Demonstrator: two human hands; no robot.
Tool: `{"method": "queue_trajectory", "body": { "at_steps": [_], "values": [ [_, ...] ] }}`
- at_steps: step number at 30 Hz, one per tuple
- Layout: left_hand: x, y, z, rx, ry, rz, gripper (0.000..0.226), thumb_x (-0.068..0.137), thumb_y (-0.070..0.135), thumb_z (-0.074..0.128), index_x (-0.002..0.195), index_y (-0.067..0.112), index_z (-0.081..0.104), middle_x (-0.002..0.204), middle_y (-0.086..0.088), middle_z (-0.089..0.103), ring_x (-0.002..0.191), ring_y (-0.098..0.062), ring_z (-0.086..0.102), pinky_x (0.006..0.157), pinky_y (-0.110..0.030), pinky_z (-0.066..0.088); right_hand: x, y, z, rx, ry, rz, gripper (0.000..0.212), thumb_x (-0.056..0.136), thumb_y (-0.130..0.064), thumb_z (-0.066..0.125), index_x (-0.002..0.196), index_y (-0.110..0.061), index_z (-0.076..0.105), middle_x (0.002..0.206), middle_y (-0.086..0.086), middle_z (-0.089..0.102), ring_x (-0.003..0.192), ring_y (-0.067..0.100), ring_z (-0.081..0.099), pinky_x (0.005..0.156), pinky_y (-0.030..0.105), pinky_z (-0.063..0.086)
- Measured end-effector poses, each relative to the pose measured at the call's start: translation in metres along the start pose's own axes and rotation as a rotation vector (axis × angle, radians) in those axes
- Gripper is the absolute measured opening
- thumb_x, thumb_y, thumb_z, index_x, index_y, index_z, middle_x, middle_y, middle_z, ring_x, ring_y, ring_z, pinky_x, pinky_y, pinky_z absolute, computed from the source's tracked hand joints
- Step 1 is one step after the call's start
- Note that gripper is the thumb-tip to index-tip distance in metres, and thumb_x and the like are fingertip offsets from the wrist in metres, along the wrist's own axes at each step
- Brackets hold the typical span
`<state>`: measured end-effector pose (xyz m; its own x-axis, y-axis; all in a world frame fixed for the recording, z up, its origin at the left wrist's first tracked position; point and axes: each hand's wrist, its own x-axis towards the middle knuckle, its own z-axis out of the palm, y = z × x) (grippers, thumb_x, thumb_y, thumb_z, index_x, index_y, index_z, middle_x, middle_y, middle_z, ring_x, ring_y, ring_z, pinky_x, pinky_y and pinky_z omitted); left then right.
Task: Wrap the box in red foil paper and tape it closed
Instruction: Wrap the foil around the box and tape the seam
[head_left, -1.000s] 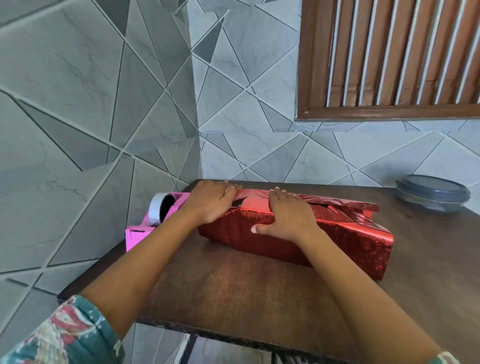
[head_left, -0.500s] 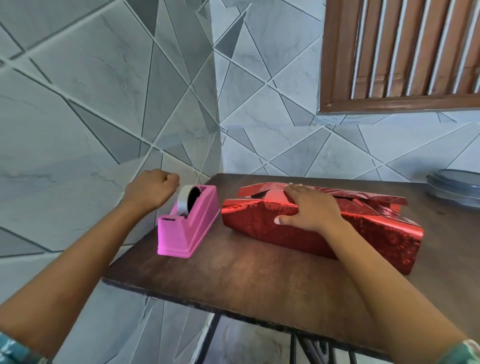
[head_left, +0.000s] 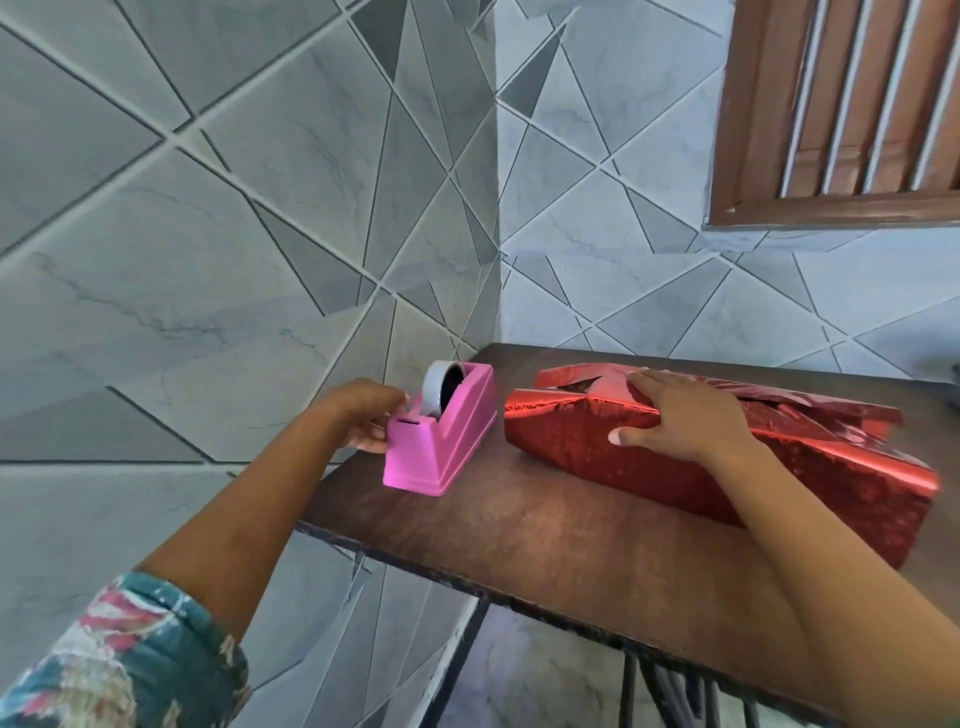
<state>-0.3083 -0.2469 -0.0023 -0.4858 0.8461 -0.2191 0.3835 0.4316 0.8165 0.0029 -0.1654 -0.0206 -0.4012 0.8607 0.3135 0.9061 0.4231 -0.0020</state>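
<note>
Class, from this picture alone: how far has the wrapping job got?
Done: red foil paper is folded around the hidden box. In hand: the right hand presses the top flaps down; the left hand is at the pink tape dispenser. Left: no tape shows on them, and the ends look unfolded.

The desk (head_left: 545, 530) fills the lower right of the frame, set into a wall corner. On its left end stands the tape dispenser (head_left: 441, 441), with the tape roll (head_left: 434, 389) seated in its top. The left grip (head_left: 363, 415) holds the dispenser's left end. Just right of the dispenser, apart from it, lies the foil-wrapped box (head_left: 566, 436), running toward the right edge, with the right grip (head_left: 685, 415) flat on top. A window shutter (head_left: 841, 104) sits at upper right.
</note>
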Motion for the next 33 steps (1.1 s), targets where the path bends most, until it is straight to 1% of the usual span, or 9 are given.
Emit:
{"method": "queue_trajectory", "body": {
  "at_steps": [9, 12, 15, 20, 22, 26, 29, 31, 33],
  "values": [
    [0.003, 0.003, 0.014, -0.062, -0.019, -0.017, 0.011, 0.091, 0.013, 0.058, 0.085, 0.005, 0.054, 0.085, -0.011, 0.054, 0.091, -0.029, 0.054, 0.077, -0.04, 0.05, 0.0, 0.005, -0.001, 0.046, -0.036, 0.006, 0.097, 0.077, -0.064, 0.061, 0.151, -0.021, 0.016, 0.157, 0.002, 0.021, 0.142, 0.02, 0.025, 0.111, 0.035, 0.026],
    [0.008, 0.0, 0.015, -0.075, -0.018, -0.023, 0.014, 0.089, 0.013, 0.061, 0.082, 0.004, 0.055, 0.086, -0.014, 0.056, 0.091, -0.032, 0.056, 0.078, -0.042, 0.052, -0.002, 0.008, -0.008, 0.164, -0.021, 0.018, 0.099, 0.077, -0.06, 0.064, 0.151, -0.015, 0.016, 0.157, 0.006, 0.019, 0.142, 0.024, 0.024, 0.112, 0.035, 0.024],
    [0.012, -0.002, 0.015, -0.108, -0.002, -0.038, 0.016, 0.087, 0.013, 0.065, 0.081, 0.002, 0.055, 0.09, -0.016, 0.057, 0.093, -0.034, 0.055, 0.078, -0.045, 0.052, -0.011, 0.02, -0.015, 0.041, 0.027, 0.071, 0.099, 0.074, -0.067, 0.06, 0.148, -0.012, 0.023, 0.155, 0.009, 0.023, 0.142, 0.025, 0.024, 0.115, 0.038, 0.019],
    [0.012, -0.002, 0.014, -0.167, -0.005, -0.084, 0.017, 0.087, 0.013, 0.065, 0.079, 0.002, 0.054, 0.097, -0.017, 0.055, 0.096, -0.035, 0.053, 0.077, -0.047, 0.05, -0.043, 0.054, -0.02, -0.121, -0.052, 0.212, 0.107, 0.071, -0.077, 0.053, 0.148, -0.01, 0.02, 0.156, 0.009, 0.019, 0.144, 0.024, 0.016, 0.116, 0.04, 0.012],
    [0.01, -0.001, 0.014, -0.191, -0.006, -0.098, 0.019, 0.086, 0.013, 0.065, 0.077, 0.003, 0.053, 0.092, -0.014, 0.054, 0.097, -0.034, 0.051, 0.082, -0.048, 0.049, -0.052, 0.063, -0.019, -0.101, -0.052, 0.212, 0.104, 0.071, -0.075, 0.054, 0.147, -0.011, 0.024, 0.155, 0.008, 0.023, 0.143, 0.023, 0.02, 0.116, 0.039, 0.015],
    [0.006, 0.0, 0.017, -0.193, 0.025, -0.126, 0.02, 0.087, 0.016, 0.066, 0.078, 0.003, 0.053, 0.106, -0.015, 0.055, 0.096, -0.034, 0.05, 0.072, -0.046, 0.049, -0.059, 0.065, -0.011, -0.05, -0.014, 0.199, 0.1, 0.073, -0.07, 0.058, 0.147, -0.013, 0.024, 0.155, 0.008, 0.024, 0.141, 0.023, 0.027, 0.113, 0.035, 0.021],
    [0.001, -0.001, 0.016, -0.258, 0.04, -0.112, 0.021, 0.088, 0.022, 0.064, 0.095, 0.004, 0.057, 0.123, -0.012, 0.055, 0.106, -0.033, 0.051, 0.064, -0.049, 0.05, -0.058, 0.064, -0.01, -0.052, 0.009, 0.183, 0.099, 0.072, -0.071, 0.058, 0.146, -0.012, 0.028, 0.153, 0.009, 0.029, 0.139, 0.024, 0.03, 0.113, 0.037, 0.022],
    [-0.005, 0.003, 0.014, -0.369, 0.034, -0.064, 0.036, 0.089, 0.024, 0.062, 0.118, 0.004, 0.054, 0.128, -0.007, 0.049, 0.121, -0.037, 0.046, 0.062, -0.055, 0.051, -0.058, 0.064, -0.01, -0.058, 0.011, 0.187, 0.099, 0.072, -0.07, 0.059, 0.145, -0.012, 0.028, 0.152, 0.01, 0.03, 0.139, 0.024, 0.031, 0.113, 0.037, 0.022],
    [-0.009, 0.005, 0.015, -0.468, 0.041, -0.029, 0.045, 0.09, 0.021, 0.061, 0.13, 0.003, 0.05, 0.138, -0.009, 0.044, 0.128, -0.038, 0.039, 0.08, -0.066, 0.043, -0.059, 0.065, -0.01, -0.066, 0.015, 0.201, 0.099, 0.072, -0.07, 0.059, 0.145, -0.011, 0.028, 0.152, 0.01, 0.031, 0.138, 0.025, 0.032, 0.113, 0.037, 0.022]
  ]
}}
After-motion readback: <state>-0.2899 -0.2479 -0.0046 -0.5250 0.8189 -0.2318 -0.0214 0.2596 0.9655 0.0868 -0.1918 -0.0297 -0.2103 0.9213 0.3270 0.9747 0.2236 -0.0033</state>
